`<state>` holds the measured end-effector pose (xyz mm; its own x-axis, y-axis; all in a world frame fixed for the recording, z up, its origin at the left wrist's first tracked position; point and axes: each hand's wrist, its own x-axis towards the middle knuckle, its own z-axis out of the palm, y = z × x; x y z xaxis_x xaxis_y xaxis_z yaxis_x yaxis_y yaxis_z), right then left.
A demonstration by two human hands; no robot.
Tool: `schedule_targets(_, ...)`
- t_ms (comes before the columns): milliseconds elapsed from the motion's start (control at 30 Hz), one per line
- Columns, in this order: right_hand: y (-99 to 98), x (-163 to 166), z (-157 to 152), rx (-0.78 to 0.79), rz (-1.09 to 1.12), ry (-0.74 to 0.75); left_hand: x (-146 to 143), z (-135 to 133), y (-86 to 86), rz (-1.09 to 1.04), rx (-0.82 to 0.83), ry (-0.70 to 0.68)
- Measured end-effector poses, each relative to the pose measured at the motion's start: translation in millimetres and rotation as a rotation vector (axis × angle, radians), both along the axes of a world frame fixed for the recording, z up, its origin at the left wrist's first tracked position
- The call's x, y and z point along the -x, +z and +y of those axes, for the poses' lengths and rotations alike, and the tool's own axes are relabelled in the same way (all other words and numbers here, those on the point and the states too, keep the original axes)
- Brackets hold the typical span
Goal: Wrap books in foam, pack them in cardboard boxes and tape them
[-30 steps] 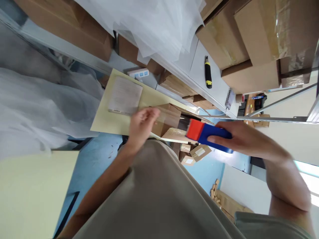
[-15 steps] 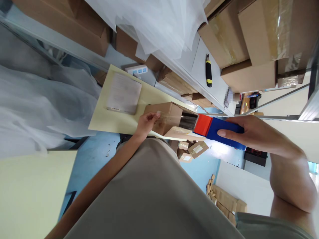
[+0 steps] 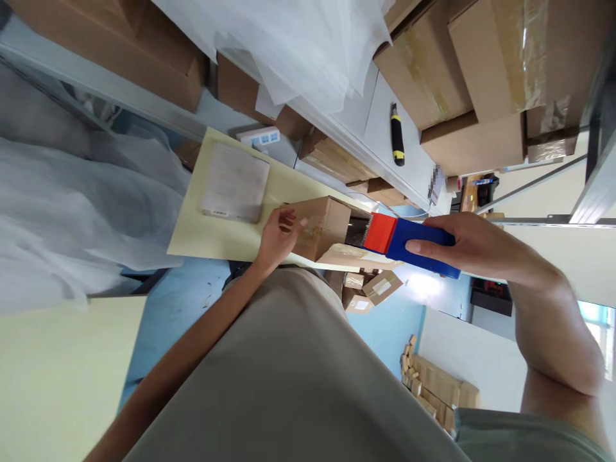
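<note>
A brown cardboard box (image 3: 310, 230) stands on a pale yellow tabletop (image 3: 231, 237), with clear tape on its side and a flap (image 3: 356, 255) sticking out at the right. My right hand (image 3: 447, 242) grips a blue and red tape dispenser (image 3: 416, 245), its toothed edge close by the box's right end. At the box's left end is my left hand (image 3: 279, 236), fingers loosely curled and apart, the thumb tip by the cardboard. Whether that thumb touches the box I cannot tell. A flat whitish package (image 3: 235, 181) lies left of it.
A grey shelf (image 3: 353, 138) behind the table bears a black and yellow utility knife (image 3: 397, 136) and large cartons (image 3: 423, 77). A white power strip (image 3: 260, 136) sits behind the table. White plastic sheeting (image 3: 308, 45) hangs above. Small boxes (image 3: 370, 289) are on the floor below.
The tape dispenser has moved left, nearer the box's end. My left hand has loosened from the box's taped side and drawn slightly left, its fingers spreading apart.
</note>
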<state>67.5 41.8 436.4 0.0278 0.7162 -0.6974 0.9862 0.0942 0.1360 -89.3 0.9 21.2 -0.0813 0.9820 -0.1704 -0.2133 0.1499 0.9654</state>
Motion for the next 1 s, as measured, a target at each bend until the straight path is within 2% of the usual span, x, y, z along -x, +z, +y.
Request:
schedule_targets(67, 0.0, 1.5, -0.1, -0.019, 0.007, 0.027, 9.7, 0.5, 20.7, -0.018, -0.243, -0.087)
schedule_targets(133, -0.2, 4.3, -0.4, -0.030, 0.009, 0.051, 16.9, 4.9, 47.6, 0.069, -0.433, -0.208)
schedule_targets(233, -0.1, 10.3, -2.0, -0.033, 0.006, 0.080, 20.1, 16.7, 83.5, 0.231, -0.572, -0.338)
schedule_targets(333, 1.3, 15.6, -5.2, -0.039, 0.012, 0.106, 15.8, 26.3, 100.2, 0.351, -0.634, -0.383)
schedule_targets(433, 3.7, 18.2, -8.6, -0.061, 0.026, 0.128, 9.6, 28.3, 99.4, 0.421, -0.645, -0.403)
schedule_targets(667, 3.8, 10.3, -8.9, -0.064, -0.039, 0.097, 4.7, 27.2, 77.5, 0.480, -0.606, -0.414)
schedule_targets(867, -3.9, -24.3, -5.7, -0.019, -0.042, 0.063, 8.0, 27.2, 74.2, 0.503, -0.546, -0.399)
schedule_targets(1000, -23.6, -56.0, 2.5, 0.055, -0.065, 0.002, 12.1, 28.8, 77.3, 0.515, -0.514, -0.436)
